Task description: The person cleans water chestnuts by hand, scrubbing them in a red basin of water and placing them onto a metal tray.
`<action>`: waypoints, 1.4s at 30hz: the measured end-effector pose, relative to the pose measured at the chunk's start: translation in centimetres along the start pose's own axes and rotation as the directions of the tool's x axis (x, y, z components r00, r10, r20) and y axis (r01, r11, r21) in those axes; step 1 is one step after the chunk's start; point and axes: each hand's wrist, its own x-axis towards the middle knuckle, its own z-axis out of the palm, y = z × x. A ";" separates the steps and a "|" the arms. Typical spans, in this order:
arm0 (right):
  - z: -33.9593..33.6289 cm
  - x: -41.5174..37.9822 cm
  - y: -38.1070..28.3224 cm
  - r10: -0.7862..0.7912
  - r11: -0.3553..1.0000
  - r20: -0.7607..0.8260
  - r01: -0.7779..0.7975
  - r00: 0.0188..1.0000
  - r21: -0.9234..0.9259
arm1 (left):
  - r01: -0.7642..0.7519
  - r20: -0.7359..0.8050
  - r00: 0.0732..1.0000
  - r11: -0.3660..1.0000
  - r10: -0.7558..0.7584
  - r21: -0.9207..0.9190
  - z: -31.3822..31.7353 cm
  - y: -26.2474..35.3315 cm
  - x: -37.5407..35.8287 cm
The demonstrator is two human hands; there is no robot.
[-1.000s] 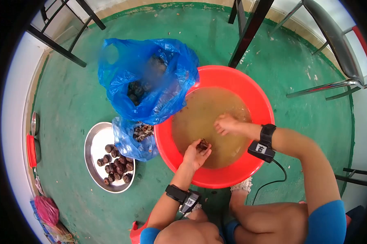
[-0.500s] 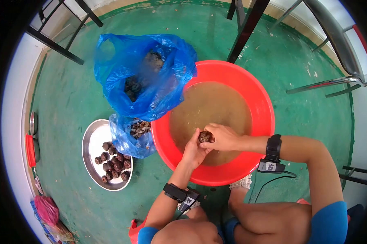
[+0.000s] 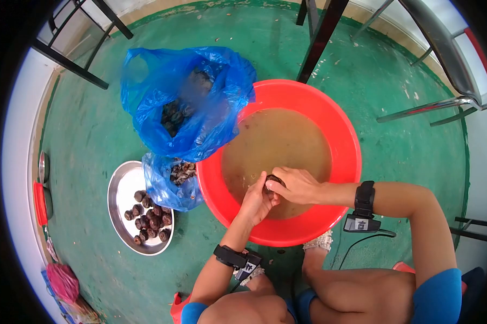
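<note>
Over the red basin (image 3: 346, 129) of murky brown water, my two hands meet around one dark brown, round water chestnut (image 3: 274, 179). My left hand (image 3: 258, 203) cups it from the left and below, fingers curled. From the right, my right hand (image 3: 298, 186) closes on it, with the thumb lying across its surface. The fingers cover much of it. More dark water chestnuts (image 3: 156, 221) lie in a round metal tray (image 3: 122, 186) on the floor to the left.
A large blue plastic bag (image 3: 146, 121) with dark lumps leans over the basin's upper left rim. Below it, a smaller blue bag (image 3: 158, 181) holds brown and pale scraps. Black table legs (image 3: 321, 46) and a metal-legged chair (image 3: 443, 54) stand beyond.
My right thumb has moved over the top of the water chestnut, which now shows less of its surface. Both hands stay above the basin. The view has shifted slightly.
</note>
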 end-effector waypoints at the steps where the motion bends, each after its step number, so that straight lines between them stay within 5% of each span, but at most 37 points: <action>1: 0.1 0.0 0.0 -0.007 1.000 -0.034 0.008 0.999 0.026 | 0.000 0.001 1.000 1.000 0.000 0.001 0.1 0.0 -0.1; 13: 2.0 3.0 4.1 0.046 0.995 -0.189 -0.028 0.981 0.100 | -0.019 -0.072 0.997 0.998 0.015 -0.061 -0.4 -0.1 0.2; 17: 1.2 5.6 11.1 0.217 0.965 -0.322 -0.252 0.921 -0.070 | 0.062 -0.305 0.943 0.970 -0.135 -0.237 -1.9 -0.5 0.8; 20: 0.2 6.1 12.3 0.393 0.881 -0.257 -0.442 0.883 -0.171 | 0.041 -0.359 0.923 0.964 -0.137 -0.262 -3.0 -1.1 1.2; 22: -1.1 6.1 8.2 0.632 0.723 0.193 -0.661 0.750 0.199 | 0.027 -0.367 0.921 0.963 -0.128 -0.267 -3.2 -1.2 1.4; 24: 0.4 5.0 5.5 0.431 0.483 0.401 -0.582 0.808 0.654 | -0.025 -0.358 0.931 0.970 -0.066 -0.244 -2.9 -1.0 1.1; 25: 0.3 4.6 3.6 0.431 0.480 0.403 -0.583 0.807 0.655 | -0.024 -0.361 0.930 0.970 -0.068 -0.244 -3.1 -1.1 1.2; 27: -0.2 3.7 0.6 0.249 0.788 0.316 -0.381 0.916 0.484 | 0.004 -0.344 0.934 0.966 -0.095 -0.258 -3.0 -1.0 1.4; 28: 0.2 3.4 0.5 0.249 0.788 0.315 -0.381 0.916 0.484 | 0.004 -0.344 0.934 0.966 -0.096 -0.257 -2.9 -0.9 1.4; 30: 0.7 2.8 0.5 -0.108 0.993 -0.140 0.114 0.984 0.035 | 0.061 -0.279 0.952 0.971 -0.126 -0.230 -1.3 0.0 0.5; 33: 0.6 2.6 0.8 -0.128 0.992 0.013 0.127 0.992 0.012 | 0.113 -0.198 0.971 0.987 -0.134 -0.115 -0.8 0.2 0.3; 37: -0.3 2.2 0.8 -0.115 0.992 0.031 0.114 0.993 0.048 | 0.122 -0.114 0.985 0.989 -0.131 -0.078 -0.5 0.3 0.0; 42: -1.2 1.5 -0.2 -0.078 0.995 0.045 0.075 0.996 0.058 | -0.051 -0.141 0.987 0.987 0.074 0.155 0.3 0.0 0.0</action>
